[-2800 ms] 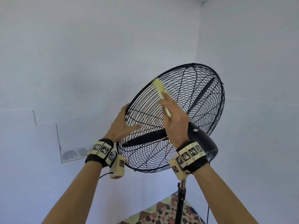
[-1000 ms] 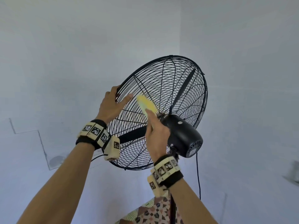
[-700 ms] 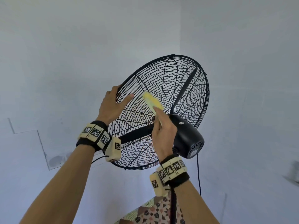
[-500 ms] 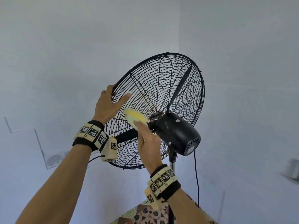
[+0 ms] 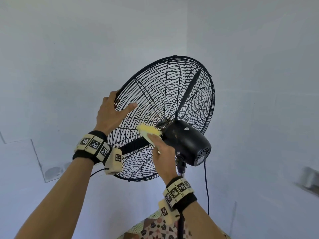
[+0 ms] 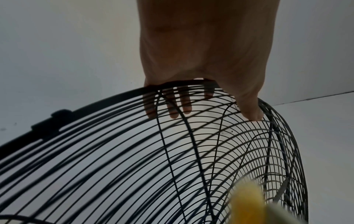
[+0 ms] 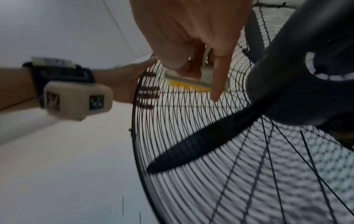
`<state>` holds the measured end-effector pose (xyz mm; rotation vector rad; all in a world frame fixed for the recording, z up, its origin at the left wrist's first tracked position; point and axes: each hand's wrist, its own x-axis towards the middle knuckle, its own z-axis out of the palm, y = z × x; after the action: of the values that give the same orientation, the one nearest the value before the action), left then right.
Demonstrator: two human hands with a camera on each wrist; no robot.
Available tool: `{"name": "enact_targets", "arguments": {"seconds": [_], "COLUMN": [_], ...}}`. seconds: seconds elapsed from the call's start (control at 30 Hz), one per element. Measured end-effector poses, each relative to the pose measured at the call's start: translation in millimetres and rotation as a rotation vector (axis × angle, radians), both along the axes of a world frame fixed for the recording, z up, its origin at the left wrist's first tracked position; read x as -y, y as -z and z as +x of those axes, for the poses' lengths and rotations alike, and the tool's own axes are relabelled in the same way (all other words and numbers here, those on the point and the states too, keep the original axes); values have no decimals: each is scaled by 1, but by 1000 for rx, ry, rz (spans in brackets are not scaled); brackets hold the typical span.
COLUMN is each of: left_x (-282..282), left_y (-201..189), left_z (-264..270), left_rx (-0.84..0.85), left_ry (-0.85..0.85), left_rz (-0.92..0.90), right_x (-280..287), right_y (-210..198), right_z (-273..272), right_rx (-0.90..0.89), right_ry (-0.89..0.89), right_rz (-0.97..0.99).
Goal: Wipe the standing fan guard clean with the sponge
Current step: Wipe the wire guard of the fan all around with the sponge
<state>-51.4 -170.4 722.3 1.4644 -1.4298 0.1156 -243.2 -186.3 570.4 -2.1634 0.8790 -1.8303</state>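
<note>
since earlier the sponge (image 5: pixel 149 131) had dropped toward the motor (image 5: pixel 187 142), pinched in the right hand (image 5: pixel 163 152); left hand (image 5: pixel 112 114) gripped the guard (image 5: pixel 211 94) rim. harder pressure risked snagging the wires.

The motor housing (image 5: pixel 187 143) blocks the guard (image 5: pixel 155 100) centre; open air seemingly surrounds its upper rim.

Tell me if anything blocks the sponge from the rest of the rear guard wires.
Partly. The sponge, held by the right hand, lies on the fan guard right beside the black motor housing, which covers the wires at the centre. The left hand grips the rim, covering a short stretch. Elsewhere the wires look unobstructed.
</note>
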Motion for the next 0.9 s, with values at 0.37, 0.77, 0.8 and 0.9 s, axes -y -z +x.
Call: {"name": "enact_targets", "arguments": {"seconds": [0.37, 0.77, 0.8, 0.9], "left_x": [-1, -4, -4, -4], "left_y": [2, 1, 1, 1], "left_z": [1, -2, -1, -5], "left_rx": [1, 6, 3, 6], "left_ry": [-10, -15, -11, 3], "left_rz": [-3, 2, 2, -4], "right_x": [-8, -5, -7, -5], "right_y": [0, -3, 2, -13], "right_z": [16, 26, 22, 3], "right_rx": [-18, 62, 44, 202], "right_ry": [-27, 0, -19, -8], "right_rz": [-10, 18, 14, 2]}}
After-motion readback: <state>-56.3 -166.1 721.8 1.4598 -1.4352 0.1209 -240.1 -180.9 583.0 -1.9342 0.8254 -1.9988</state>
